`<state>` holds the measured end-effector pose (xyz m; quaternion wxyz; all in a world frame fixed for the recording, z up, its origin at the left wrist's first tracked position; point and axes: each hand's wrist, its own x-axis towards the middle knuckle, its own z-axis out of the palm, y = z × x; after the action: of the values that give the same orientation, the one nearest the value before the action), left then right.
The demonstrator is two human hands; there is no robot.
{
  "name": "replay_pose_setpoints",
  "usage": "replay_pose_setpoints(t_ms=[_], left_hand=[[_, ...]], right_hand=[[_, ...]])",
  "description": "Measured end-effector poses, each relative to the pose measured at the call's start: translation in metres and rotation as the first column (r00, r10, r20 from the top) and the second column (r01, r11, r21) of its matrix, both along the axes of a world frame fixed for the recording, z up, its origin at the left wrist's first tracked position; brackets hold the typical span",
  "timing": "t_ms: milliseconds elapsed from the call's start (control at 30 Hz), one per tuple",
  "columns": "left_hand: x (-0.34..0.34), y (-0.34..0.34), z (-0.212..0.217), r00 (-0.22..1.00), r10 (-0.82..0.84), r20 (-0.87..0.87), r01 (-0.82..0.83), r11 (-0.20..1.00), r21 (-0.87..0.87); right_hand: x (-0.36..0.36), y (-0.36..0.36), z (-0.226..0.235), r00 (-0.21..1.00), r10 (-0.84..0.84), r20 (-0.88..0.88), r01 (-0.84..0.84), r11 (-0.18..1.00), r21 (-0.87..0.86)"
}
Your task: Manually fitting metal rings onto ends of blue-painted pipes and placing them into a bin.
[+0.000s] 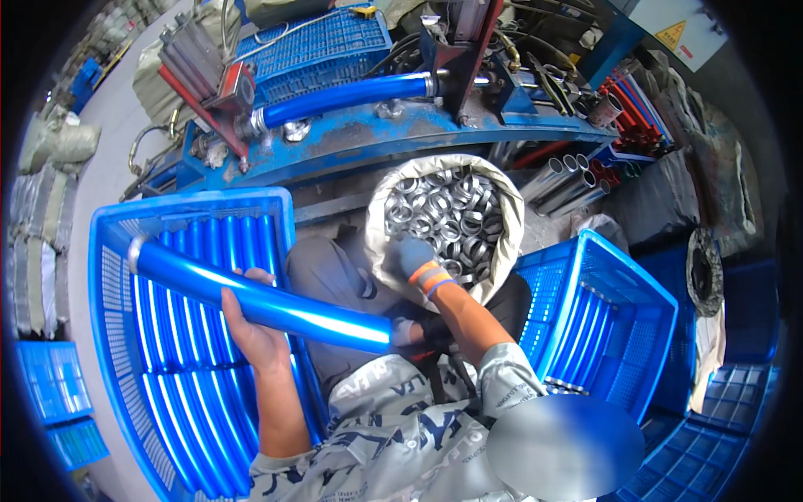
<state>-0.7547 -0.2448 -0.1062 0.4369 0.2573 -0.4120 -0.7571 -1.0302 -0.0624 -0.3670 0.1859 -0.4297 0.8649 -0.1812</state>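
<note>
A yellow warning triangle [672, 35] marks the grey cabinet [711, 32] at two o'clock; lettering covers the shirt [385, 410] at six. Toward eight, the left hand [255, 339] clamps the blue tube [280, 305] between thumb and fingers. The gloved right hand [410, 253], central, meets the sack [513, 201] of metal rings [456, 222]; I cannot tell its fingers' grip.

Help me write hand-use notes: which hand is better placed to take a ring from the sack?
Right, probably. The gloved right hand is at the sack, by its metal rings, while the left hand is holding the long blue tube.
</note>
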Motion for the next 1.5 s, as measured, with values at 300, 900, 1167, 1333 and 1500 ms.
replay_pose_setpoints(t_ms=[300, 900, 1167, 1333, 1500], left_hand=[[-0.032, 0.037, -0.004, 0.998, -0.068, 0.015, 0.064, 0.98, 0.188], [-0.068, 0.064, -0.055, 0.977, -0.212, 0.023, 0.198, 0.942, 0.271], [-0.065, 0.063, -0.047, 0.986, -0.15, 0.066, 0.139, 0.979, 0.152], [-0.064, 0.064, -0.046, 0.988, -0.15, 0.04, 0.143, 0.979, 0.144], [-0.065, 0.061, -0.046, 0.985, -0.17, 0.014, 0.166, 0.975, 0.151]], right_hand=[[-0.007, 0.057, -0.038, 0.934, -0.348, 0.076, 0.352, 0.935, -0.049], [0.025, 0.138, 0.135, 0.14, 0.501, 0.854, 0.888, 0.319, -0.332], [0.017, 0.137, 0.176, 0.288, 0.327, 0.9, 0.841, 0.364, -0.401], [0.022, 0.142, 0.173, 0.294, 0.235, 0.927, 0.805, 0.462, -0.372], [0.025, 0.139, 0.183, 0.374, 0.187, 0.908, 0.769, 0.486, -0.416]])
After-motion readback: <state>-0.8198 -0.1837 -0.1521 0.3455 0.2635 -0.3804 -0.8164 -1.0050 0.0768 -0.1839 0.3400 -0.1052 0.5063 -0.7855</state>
